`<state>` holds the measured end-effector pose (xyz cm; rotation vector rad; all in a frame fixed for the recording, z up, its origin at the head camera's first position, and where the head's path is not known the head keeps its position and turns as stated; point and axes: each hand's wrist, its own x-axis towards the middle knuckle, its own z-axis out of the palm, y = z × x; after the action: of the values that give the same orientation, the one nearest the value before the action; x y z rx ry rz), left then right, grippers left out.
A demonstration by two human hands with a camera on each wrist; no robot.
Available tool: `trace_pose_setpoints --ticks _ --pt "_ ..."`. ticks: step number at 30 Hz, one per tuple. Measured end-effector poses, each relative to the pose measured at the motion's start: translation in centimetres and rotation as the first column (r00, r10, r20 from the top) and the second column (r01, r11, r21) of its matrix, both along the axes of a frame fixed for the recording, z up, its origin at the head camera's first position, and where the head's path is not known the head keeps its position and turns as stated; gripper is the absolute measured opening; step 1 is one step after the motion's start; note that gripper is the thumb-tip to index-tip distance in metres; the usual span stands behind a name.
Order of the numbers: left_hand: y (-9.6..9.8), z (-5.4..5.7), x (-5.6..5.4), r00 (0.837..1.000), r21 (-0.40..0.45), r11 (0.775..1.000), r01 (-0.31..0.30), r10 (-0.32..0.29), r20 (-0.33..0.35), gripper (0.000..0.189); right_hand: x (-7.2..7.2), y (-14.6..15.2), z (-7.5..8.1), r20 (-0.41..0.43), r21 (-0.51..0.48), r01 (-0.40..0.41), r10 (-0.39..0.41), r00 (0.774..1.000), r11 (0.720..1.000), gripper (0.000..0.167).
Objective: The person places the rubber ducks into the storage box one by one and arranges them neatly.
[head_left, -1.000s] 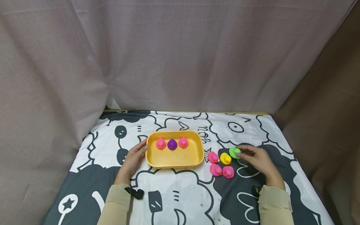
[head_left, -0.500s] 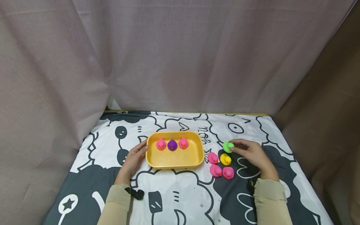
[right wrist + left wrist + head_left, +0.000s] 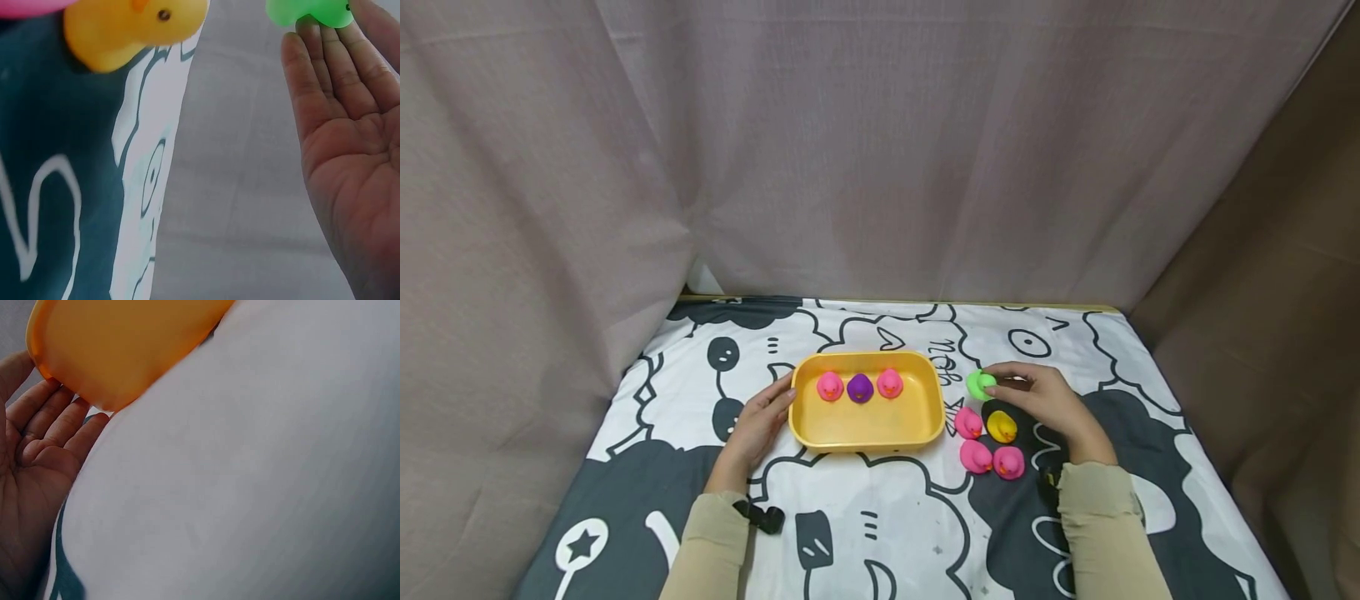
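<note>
A yellow tray (image 3: 865, 429) lies on the patterned cloth, holding a row of two pink rubber ducks (image 3: 830, 386) with a purple rubber duck (image 3: 860, 388) between them. My left hand (image 3: 756, 429) rests against the tray's left end; in the left wrist view its relaxed fingers (image 3: 65, 428) touch the outer edge. My right hand (image 3: 1041, 400) pinches a green rubber duck (image 3: 981, 385) between thumb and fingers, just right of the tray. Only the duck's lower part (image 3: 309, 11) shows in the right wrist view.
Below the right hand sit a yellow rubber duck (image 3: 1002, 427) and several pink rubber ducks (image 3: 976, 457), close together right of the tray. Grey curtains (image 3: 880, 167) hang behind the table and down both sides.
My right hand has lifted the green duck from beside the yellow duck and carried it left and away from me, nearer the tray. The left hand and tray have stayed put.
</note>
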<state>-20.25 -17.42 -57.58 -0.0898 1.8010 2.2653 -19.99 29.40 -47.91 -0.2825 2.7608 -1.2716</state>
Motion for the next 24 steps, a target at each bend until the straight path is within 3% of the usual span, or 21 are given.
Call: trace_pose_setpoints --ticks 16,20,24 --pt "0.0 0.2 0.0 1.000 0.009 1.000 0.010 -0.011 0.003 0.048 -2.4 -3.6 1.3 -0.021 -0.005 -0.138 0.138 0.990 0.990 0.039" --pt "0.0 0.1 0.0 1.000 0.001 1.000 0.008 -0.008 -0.004 0.049 -3.4 -4.8 1.6 -0.019 -0.024 -0.231 0.231 0.973 0.973 0.035" --pt "0.0 0.0 0.0 1.000 0.001 1.000 0.001 -0.001 -0.005 0.049 -4.6 -6.2 1.6 -0.019 0.048 -0.335 0.336 0.942 0.941 0.032"
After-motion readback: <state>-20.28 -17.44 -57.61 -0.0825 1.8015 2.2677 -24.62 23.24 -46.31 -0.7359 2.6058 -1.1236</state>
